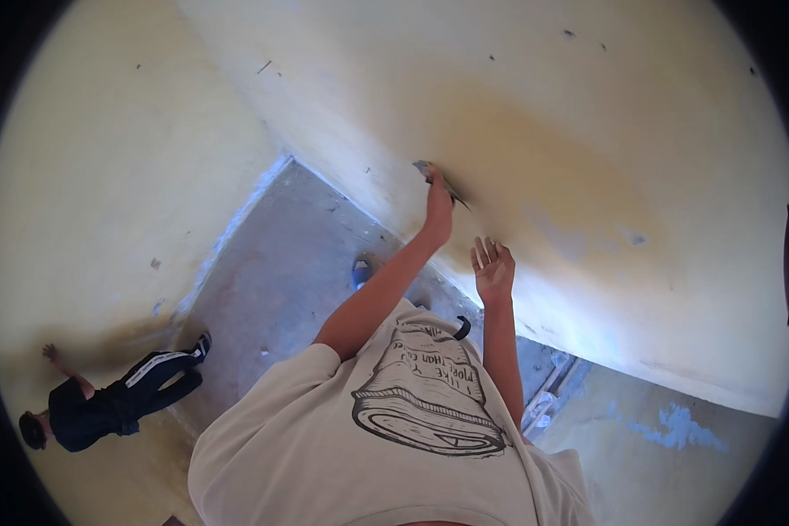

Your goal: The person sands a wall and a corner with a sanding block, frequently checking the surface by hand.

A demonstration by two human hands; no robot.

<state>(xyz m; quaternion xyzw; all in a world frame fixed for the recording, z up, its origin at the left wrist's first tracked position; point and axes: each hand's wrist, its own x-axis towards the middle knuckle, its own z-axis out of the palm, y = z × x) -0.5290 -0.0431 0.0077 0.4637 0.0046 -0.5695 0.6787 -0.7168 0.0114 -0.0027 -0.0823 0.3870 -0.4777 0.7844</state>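
My left hand (434, 176) is shut on a thin, flat grey tool (461, 200) held against the yellowish painted wall (565, 151). The tool is seen nearly edge-on, so its exact kind cannot be told. Lower and to the right, my right hand (494, 268) is raised in front of the same wall, its palm showing and its fingers apart. It holds nothing, and whether it touches the wall cannot be told. Shadow and darker yellow tone spread over the wall around both hands, with a small grey mark (638, 239) farther right.
Another person (95, 407) in dark clothes stands at the left, one hand near the adjoining wall (105, 197). A nail (264, 66) sticks out of the wall. The concrete floor (269, 263) meets both walls at a corner. Long narrow pieces and clear plastic (544, 402) lie at the right.
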